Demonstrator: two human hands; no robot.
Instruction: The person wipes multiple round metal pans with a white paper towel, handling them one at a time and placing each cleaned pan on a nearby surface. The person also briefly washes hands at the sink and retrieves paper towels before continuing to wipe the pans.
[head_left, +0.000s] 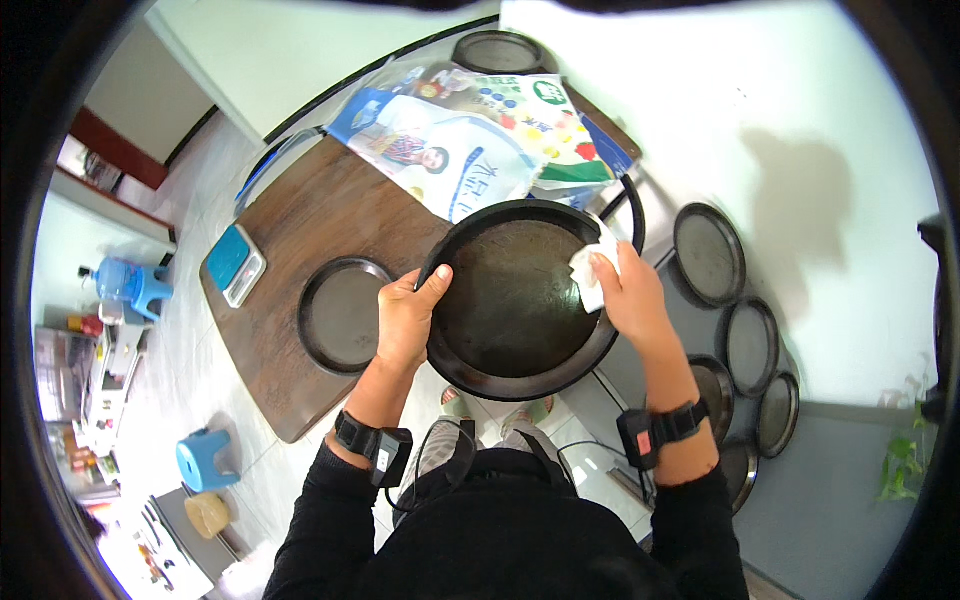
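Observation:
A round dark metal pan (517, 300) with a raised rim is held up in front of my body. My left hand (409, 315) grips its left rim, thumb over the inside edge. In my right hand (630, 292) is a crumpled white tissue (592, 274), which touches the pan's right inner rim. Light glints off the pan's worn inner surface. Another round pan (345, 315) lies on the brown wooden table (300, 225), left of my left hand.
Plastic packaging bags (465, 142) cover the table's far part, with a pan (499, 52) beyond them. A kitchen scale (236, 264) sits near the left edge. Several pans, including one (709, 255), rest on a grey surface (832, 465) at right. A blue stool (206, 461) stands on the floor.

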